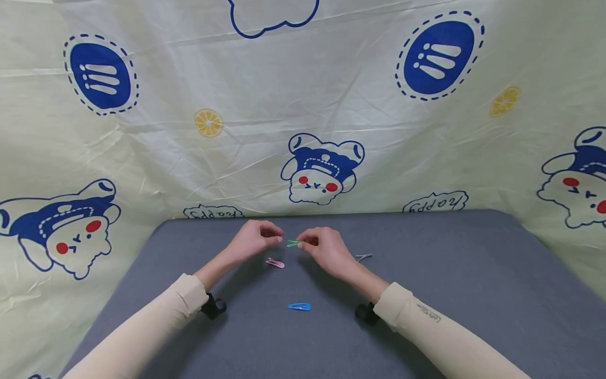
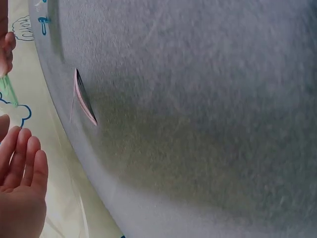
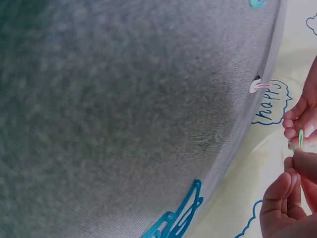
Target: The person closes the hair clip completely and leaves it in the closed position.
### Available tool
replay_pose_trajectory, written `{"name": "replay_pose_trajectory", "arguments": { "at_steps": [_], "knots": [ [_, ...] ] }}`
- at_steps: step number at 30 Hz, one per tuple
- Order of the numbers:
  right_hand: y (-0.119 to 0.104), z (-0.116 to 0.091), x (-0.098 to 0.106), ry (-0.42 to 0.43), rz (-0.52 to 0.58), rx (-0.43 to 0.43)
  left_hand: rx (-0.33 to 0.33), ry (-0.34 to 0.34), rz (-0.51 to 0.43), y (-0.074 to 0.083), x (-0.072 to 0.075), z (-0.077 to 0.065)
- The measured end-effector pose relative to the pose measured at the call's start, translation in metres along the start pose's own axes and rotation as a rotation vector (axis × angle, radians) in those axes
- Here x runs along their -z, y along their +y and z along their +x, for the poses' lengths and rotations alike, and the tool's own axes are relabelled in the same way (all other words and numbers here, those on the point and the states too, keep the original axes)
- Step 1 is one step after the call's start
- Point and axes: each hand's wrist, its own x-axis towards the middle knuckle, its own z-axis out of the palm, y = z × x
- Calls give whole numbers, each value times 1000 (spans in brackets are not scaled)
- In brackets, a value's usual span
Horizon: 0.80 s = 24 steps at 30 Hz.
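My right hand pinches a green hair clip between thumb and fingertips above the table, its two arms spread apart. Facing it, my left hand hovers a small gap away and holds nothing; its fingers look loosely extended in the left wrist view. Below the left hand lies a pink hair clip, spread open. Closer to me a blue hair clip lies flat. Beside the right wrist is a spread clip, greyish in the head view, partly hidden by the arm.
A dark grey cloth covers the table. Behind it hangs a pale printed curtain that meets the table's far edge. Black straps with cameras sit on both wrists.
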Motion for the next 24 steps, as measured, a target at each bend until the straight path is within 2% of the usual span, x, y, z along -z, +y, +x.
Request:
{"name": "replay_pose_trajectory", "arguments": {
  "at_steps": [11, 16, 24],
  "knots": [
    [-3, -13, 9, 112, 28, 27, -42, 48, -56, 11, -5, -5],
    [-2, -21, 17, 121, 43, 42, -37, 76, -54, 20, -5, -10],
    [-1, -32, 27, 141, 65, 85, -77, 117, -71, 35, -10, -19]
  ]
}}
